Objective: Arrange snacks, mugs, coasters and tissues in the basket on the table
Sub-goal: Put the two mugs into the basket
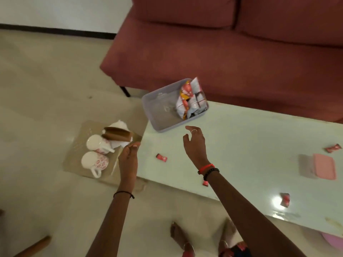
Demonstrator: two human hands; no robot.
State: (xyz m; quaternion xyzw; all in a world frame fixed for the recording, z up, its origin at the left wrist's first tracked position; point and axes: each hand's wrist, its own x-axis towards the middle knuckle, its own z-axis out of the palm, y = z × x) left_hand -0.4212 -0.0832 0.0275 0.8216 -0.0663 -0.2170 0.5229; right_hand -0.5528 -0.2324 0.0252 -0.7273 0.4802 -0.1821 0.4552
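A grey plastic basket point(148, 106) stands at the table's far left corner, with several red-and-white snack packets point(189, 101) stacked in its right half. My left hand point(129, 154) grips the right edge of a clear tray point(74, 158), held beyond the table's left end. On the tray lie two white mugs with red print point(94, 161), brown coasters point(118, 135) and white tissues point(118, 125). My right hand point(194, 143) hovers open over the table, just in front of the basket, holding nothing.
Small red snack packets point(161, 157) lie scattered on the pale table point(250, 145), others at the right point(333, 148) and front point(284, 199). A pink lidded box point(324, 166) sits at the right. A maroon sofa point(222, 52) stands behind the table.
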